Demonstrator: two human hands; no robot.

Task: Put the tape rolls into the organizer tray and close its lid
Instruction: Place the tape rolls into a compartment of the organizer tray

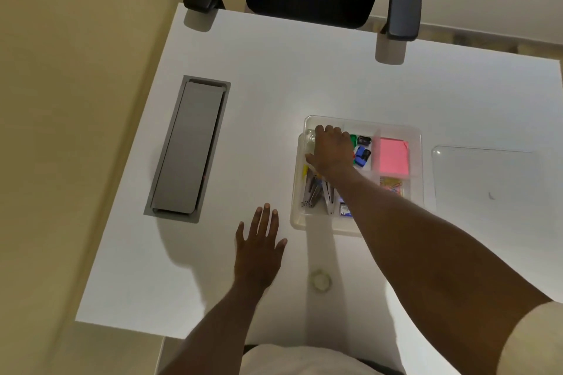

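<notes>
Pink sticky notes (391, 156), white table (274, 70)

Bare table (274, 76) around the organizer tray (416, 131); lid (484, 173) right, tape roll (320, 281) near front

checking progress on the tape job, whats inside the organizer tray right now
The organizer tray holds pink sticky notes, coloured binder clips, paper clips and metal tools. The right hand covers its far-left compartment; a clear roll peeks out.

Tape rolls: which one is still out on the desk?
The clear tape roll lying flat near the desk's front edge, between the two forearms. The other roll is already in the organizer tray, at its far-left compartment under the right hand.
</notes>
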